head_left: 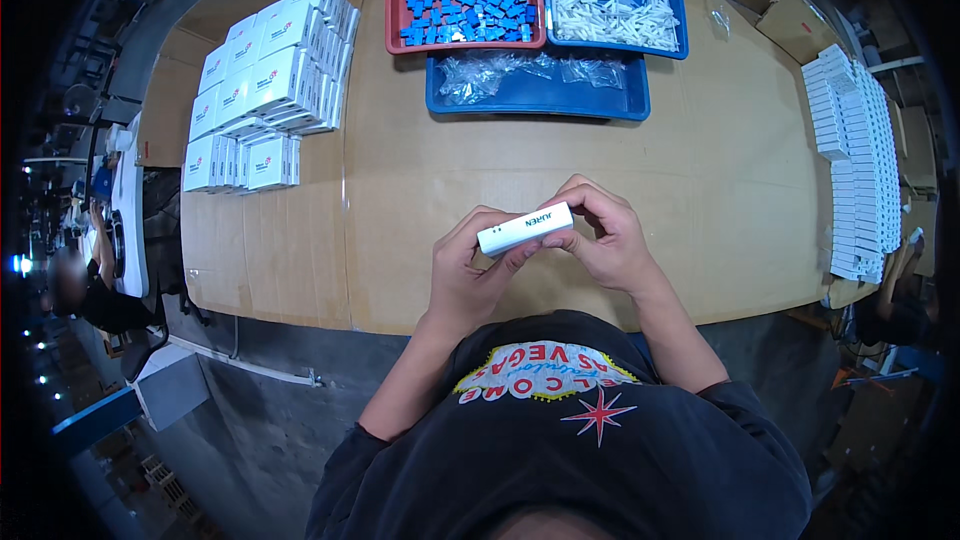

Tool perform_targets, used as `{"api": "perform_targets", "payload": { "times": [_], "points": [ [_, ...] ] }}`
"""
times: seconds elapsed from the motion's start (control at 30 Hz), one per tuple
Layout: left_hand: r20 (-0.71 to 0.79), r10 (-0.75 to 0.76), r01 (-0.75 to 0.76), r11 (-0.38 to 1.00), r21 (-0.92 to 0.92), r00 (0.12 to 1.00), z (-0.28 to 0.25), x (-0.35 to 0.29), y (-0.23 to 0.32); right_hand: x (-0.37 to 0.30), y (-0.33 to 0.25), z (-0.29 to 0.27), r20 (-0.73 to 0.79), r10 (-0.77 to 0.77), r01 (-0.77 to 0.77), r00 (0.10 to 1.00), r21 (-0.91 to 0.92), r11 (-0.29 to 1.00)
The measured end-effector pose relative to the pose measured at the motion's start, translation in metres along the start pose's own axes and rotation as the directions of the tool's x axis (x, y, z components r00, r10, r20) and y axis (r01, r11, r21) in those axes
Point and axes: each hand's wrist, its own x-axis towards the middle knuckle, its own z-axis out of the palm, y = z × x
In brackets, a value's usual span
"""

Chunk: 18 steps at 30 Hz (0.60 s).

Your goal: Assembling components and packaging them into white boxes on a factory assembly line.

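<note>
A small white box [525, 228] with dark print along its narrow side is held over the near part of the cardboard-covered table. My left hand [470, 270] grips its left end, the thumb underneath and fingers behind. At the other end my right hand [607, 240] pinches it between thumb and fingers. The box tilts slightly, its right end farther from me. Its far side is hidden by the side facing me.
Stacked white boxes [275, 55] stand at the left, more white boxes [850, 160] at the right. At the back are a red tray [394, 0] of blue pieces, a blue tray [680, 0] of white sticks and a blue tray [540, 105] with clear plastic bags. People sit at both sides.
</note>
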Motion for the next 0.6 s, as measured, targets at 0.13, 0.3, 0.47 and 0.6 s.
{"api": "perform_targets", "payload": {
  "times": [0.13,0.3,0.47,0.6],
  "points": [
    [-0.027,-0.11,0.101,0.968,-0.231,0.994,0.01,0.0,-0.004,0.001,0.002,0.003,-0.049,0.081,-0.074,0.995,0.132,0.988],
    [0.015,-0.291,0.255,0.812,-0.525,0.957,0.005,0.003,-0.002,-0.002,0.005,0.001,-0.066,0.227,-0.176,0.972,0.439,0.881],
    [-0.022,-0.308,0.254,0.819,-0.514,0.951,0.004,0.002,-0.013,-0.003,0.006,-0.006,0.055,0.279,-0.272,0.959,0.465,0.843],
    [0.035,-0.282,0.263,0.833,-0.486,0.959,0.002,0.001,-0.016,-0.007,0.01,-0.015,0.054,0.248,-0.253,0.967,0.271,0.929]
  ]
}}
